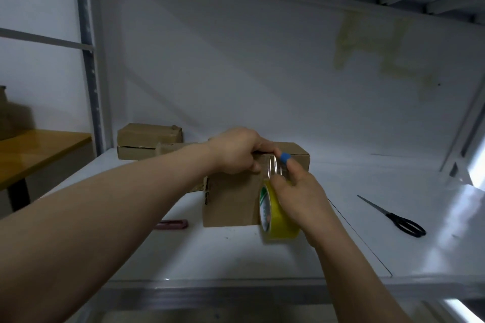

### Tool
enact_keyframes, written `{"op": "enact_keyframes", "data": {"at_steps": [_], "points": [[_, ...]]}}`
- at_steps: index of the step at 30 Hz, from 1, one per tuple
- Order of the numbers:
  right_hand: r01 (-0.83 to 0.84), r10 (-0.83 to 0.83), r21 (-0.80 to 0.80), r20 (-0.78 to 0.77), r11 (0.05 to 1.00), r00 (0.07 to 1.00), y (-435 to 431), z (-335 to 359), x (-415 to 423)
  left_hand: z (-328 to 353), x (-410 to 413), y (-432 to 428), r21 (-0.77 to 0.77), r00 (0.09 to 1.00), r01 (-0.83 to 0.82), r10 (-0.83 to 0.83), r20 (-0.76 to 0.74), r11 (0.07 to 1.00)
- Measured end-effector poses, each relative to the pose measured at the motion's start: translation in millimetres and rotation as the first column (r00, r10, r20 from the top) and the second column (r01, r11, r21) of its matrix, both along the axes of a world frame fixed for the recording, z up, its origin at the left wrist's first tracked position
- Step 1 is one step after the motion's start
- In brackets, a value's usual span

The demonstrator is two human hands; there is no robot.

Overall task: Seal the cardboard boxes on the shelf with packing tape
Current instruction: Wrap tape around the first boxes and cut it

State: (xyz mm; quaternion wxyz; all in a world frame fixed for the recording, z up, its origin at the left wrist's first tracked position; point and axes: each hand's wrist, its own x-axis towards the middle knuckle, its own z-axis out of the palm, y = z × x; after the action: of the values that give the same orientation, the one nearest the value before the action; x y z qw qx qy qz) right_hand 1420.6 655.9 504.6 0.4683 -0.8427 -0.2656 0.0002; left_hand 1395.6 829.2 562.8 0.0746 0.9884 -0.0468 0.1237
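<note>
Brown cardboard box [231, 199] stands upright mid-shelf [236, 257], top closed. Yellow tape roll [278, 217] on edge at its front right corner, with a clear strip [274, 165] drawn up to the top edge. Two flatter boxes [149, 139] stacked back left, top one dented.

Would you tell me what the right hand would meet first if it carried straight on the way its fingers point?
Most likely the cardboard box: the right hand, holding the tape roll, points its blue-capped fingertip at the box's top edge beside the left hand; depth is unclear.
</note>
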Motion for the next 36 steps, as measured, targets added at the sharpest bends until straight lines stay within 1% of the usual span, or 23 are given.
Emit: {"op": "enact_keyframes", "data": {"at_steps": [3,5,7,9,10,11,12,14,15,18,20,22,23,25,26,27,29,30,31,32,33,34,36], "points": [[-0.009,0.008,-0.011,-0.052,1.0,0.999,1,-3,-5,-1,-1,-1,-0.014,0.999,-0.005,0.006,0.039,1.0],[-0.025,0.025,-0.004,-0.076,1.0,0.997,2,-6,-9,0,1,2,-0.051,1.0,-0.002,0.002,-0.002,0.999],[-0.032,0.036,0.04,-0.087,0.999,0.996,5,-9,-12,2,4,8,-0.102,0.999,0.013,-0.017,-0.04,0.995],[-0.016,0.023,0.067,-0.103,0.998,0.994,6,-11,-13,3,6,13,-0.093,0.998,0.007,-0.013,-0.065,0.996],[-0.004,0.008,0.04,-0.085,0.999,0.996,6,-9,-14,3,9,15,-0.084,0.998,0.005,-0.01,-0.067,0.996],[0.03,-0.03,-0.01,-0.026,1.0,0.999,5,-7,-14,3,10,17,-0.088,0.998,0.003,-0.009,-0.069,0.996],[0.098,-0.094,-0.051,0.07,0.994,0.993,5,-4,-12,2,12,18,-0.104,0.997,0.012,-0.019,-0.069,0.994],[0.253,-0.221,-0.083,0.282,0.964,0.934,4,5,-4,2,15,20,-0.156,0.997,0.021,-0.032,-0.07,0.987],[0.305,-0.248,-0.104,0.369,0.947,0.896,4,11,-1,1,16,22,-0.182,0.997,0.018,-0.032,-0.076,0.983],[0.343,-0.202,-0.172,0.542,0.923,0.816,8,32,12,1,16,23,-0.228,0.996,0.033,-0.052,-0.078,0.973],[0.281,-0.097,-0.229,0.588,0.932,0.803,15,43,21,0,17,24,-0.26,0.997,0.046,-0.062,-0.055,0.965],[0.186,0.009,-0.312,0.533,0.932,0.846,23,45,28,-1,18,23,-0.28,0.998,0.037,-0.048,-0.032,0.959],[0.16,0.033,-0.337,0.501,0.928,0.865,25,43,31,-3,17,22,-0.284,1.0,0.016,-0.023,-0.021,0.959],[0.175,0.016,-0.338,0.494,0.925,0.869,28,36,36,-6,12,18,-0.318,0.999,0.004,0.012,0.051,0.948],[0.191,0.002,-0.331,0.504,0.924,0.864,28,33,37,-7,7,15,-0.351,0.991,0.009,0.038,0.128,0.936],[0.202,-0.008,-0.323,0.515,0.925,0.857,28,32,38,-9,0,11,-0.375,0.967,0.018,0.08,0.243,0.927],[0.212,-0.011,-0.318,0.532,0.924,0.846,30,31,39,-11,-17,2,-0.375,0.858,-0.026,0.213,0.467,0.927],[0.215,-0.009,-0.32,0.54,0.922,0.842,31,31,40,-14,-22,0,-0.384,0.817,-0.082,0.283,0.502,0.92],[0.217,-0.007,-0.323,0.545,0.921,0.839,32,31,40,-15,-27,-2,-0.41,0.821,-0.147,0.342,0.457,0.9],[0.219,-0.007,-0.323,0.547,0.921,0.837,32,31,41,-15,-31,-6,-0.47,0.862,-0.191,0.376,0.338,0.862],[0.224,-0.01,-0.323,0.55,0.92,0.835,32,31,42,-15,-34,-13,-0.568,0.914,-0.195,0.359,0.19,0.799],[0.228,-0.011,-0.326,0.553,0.918,0.833,32,31,43,-16,-36,-20,-0.673,0.949,-0.195,0.312,0.056,0.714],[0.229,-0.005,-0.333,0.557,0.915,0.831,31,30,44,-21,-33,-35,-0.792,0.958,-0.263,0.247,-0.147,0.551]]}}
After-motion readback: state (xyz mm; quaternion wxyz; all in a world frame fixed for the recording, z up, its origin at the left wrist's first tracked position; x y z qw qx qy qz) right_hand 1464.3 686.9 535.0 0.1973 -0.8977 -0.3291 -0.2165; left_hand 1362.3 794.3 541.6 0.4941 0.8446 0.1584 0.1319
